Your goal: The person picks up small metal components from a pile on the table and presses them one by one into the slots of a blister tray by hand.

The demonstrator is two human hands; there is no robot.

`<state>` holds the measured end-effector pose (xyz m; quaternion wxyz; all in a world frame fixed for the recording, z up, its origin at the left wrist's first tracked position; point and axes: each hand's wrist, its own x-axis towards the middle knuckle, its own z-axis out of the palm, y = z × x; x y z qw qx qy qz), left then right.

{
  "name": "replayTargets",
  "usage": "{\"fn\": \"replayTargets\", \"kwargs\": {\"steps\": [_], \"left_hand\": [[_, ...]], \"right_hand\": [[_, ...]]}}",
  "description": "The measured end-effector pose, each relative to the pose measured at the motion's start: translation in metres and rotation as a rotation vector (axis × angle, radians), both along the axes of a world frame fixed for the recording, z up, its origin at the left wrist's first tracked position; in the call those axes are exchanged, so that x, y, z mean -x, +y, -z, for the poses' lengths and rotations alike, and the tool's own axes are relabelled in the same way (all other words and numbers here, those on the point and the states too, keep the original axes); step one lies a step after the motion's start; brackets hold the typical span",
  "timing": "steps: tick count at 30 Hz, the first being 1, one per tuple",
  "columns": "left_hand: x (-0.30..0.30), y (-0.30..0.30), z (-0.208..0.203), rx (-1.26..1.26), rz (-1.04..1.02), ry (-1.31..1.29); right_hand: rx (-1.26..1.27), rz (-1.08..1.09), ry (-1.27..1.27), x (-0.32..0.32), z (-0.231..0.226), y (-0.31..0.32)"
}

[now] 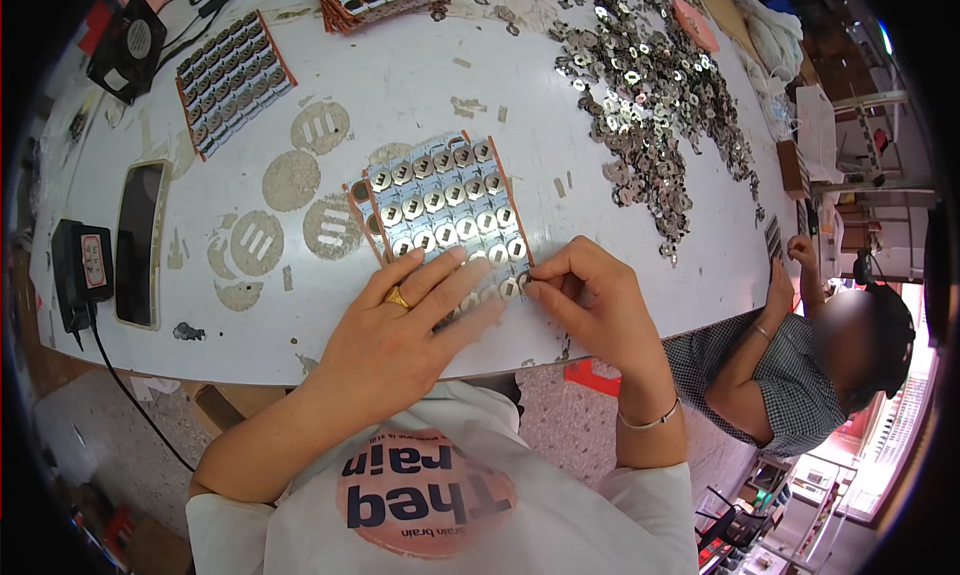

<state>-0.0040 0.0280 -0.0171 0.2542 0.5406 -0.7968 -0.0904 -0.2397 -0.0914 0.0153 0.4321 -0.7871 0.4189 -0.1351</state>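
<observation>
Left hand [392,337] spread on disc panel [447,197]; right hand [598,300] at near-right corner

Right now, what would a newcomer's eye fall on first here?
Probably the glinting metal heap at the picture's upper right. Next, perhaps, the shiny panel in the middle, with the left hand over its lower part and the right hand at its lower right corner. A dark phone lies to the left.
</observation>
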Motion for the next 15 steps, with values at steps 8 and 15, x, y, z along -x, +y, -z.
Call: {"fn": "replayTargets", "kwargs": {"steps": [8,15], "left_hand": [[-0.003,0.000,0.003,0.068,-0.004,-0.009],[-0.009,-0.001,-0.007,0.344,0.043,-0.118]], "right_hand": [[0.331,-0.087,0.048,-0.009,-0.006,0.012],[-0.113,0.320,-0.479,0.010,0.021,0.013]]}}
